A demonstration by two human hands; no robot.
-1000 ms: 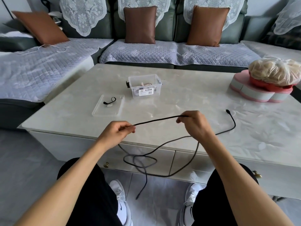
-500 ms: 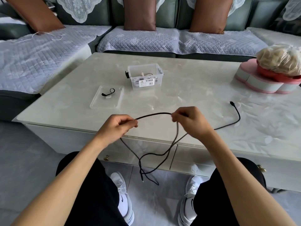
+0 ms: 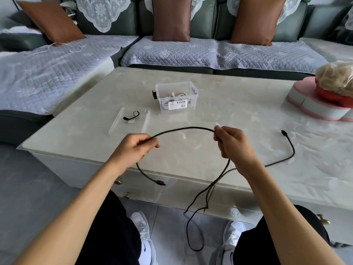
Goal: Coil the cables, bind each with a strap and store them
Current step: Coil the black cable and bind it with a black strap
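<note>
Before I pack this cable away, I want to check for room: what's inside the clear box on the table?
Through the wall of the clear box show pale coiled cables. The label on the front wall hides what lies low behind it, so their number is unclear.

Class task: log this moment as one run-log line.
stage: coiling | left hand: pinches black cable | right hand: holds cable | strap: on lid, unused | box: open

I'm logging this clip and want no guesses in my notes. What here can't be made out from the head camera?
- Clear storage box: holds pale cables, but their number is hidden by the walls and label.
- Label print: too small to read.
- Black cable: its path inside the right hand is covered by fingers.
- Black strap on the lid: fastening too small to tell.
- Bagged item: cut off by the right edge.
</note>
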